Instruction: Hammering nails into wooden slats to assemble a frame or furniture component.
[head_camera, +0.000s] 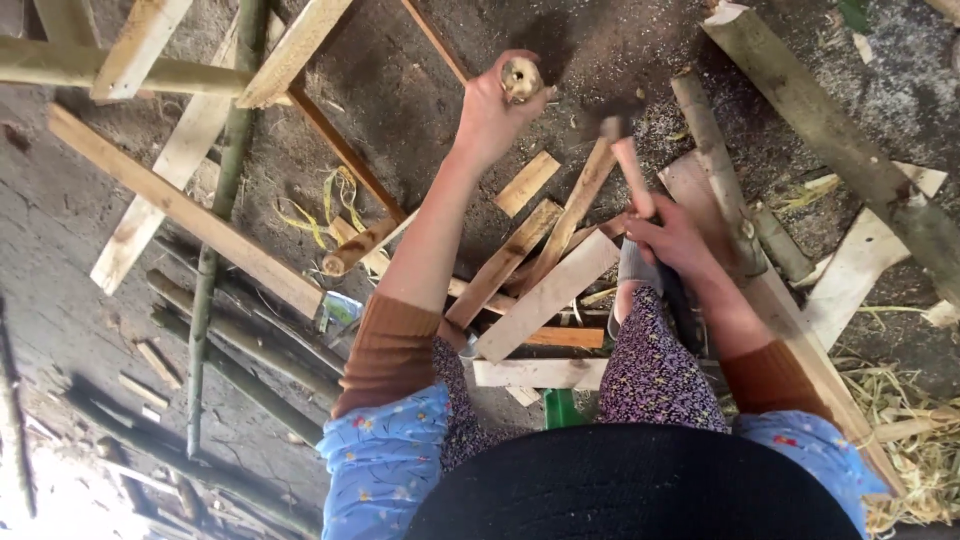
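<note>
Dirt floor (420, 100), dark and dusted with sawdust, fills the view. Largest piece: one thick greenish log (840, 140) running from 1 o'clock down to 3 o'clock. Two long pale planks (180, 205) cross at 10 o'clock, one slanting down toward centre, the other lying under it. One thin green pole (222, 190) runs from 12 o'clock down to 8 o'clock. A bundle of about four dark round sticks (240, 360) lies at 8 o'clock. Near centre, a heap of short split boards (545, 290), at least six countable, overlapping one another. One broad board (790, 340) slants from 2 o'clock to 4 o'clock, with a short round branch (715, 170) lying on it. Dry straw (910, 420) at 4 o'clock. One tangle of yellow string (320, 215) at 10 o'clock, near centre. Hands, two: the left hand (490, 115), at 12 o'clock, is closed around the upper end of one round wooden stake (521, 78), cut face showing pale with a dark hole, held upright. The right hand (670, 235), just right of centre, is wrapped tight on the reddish handle of one hammer (625, 160); its dark head, blurred, sits just right of the stake top. Sleeves are brown cuffs over blue floral cloth.
</note>
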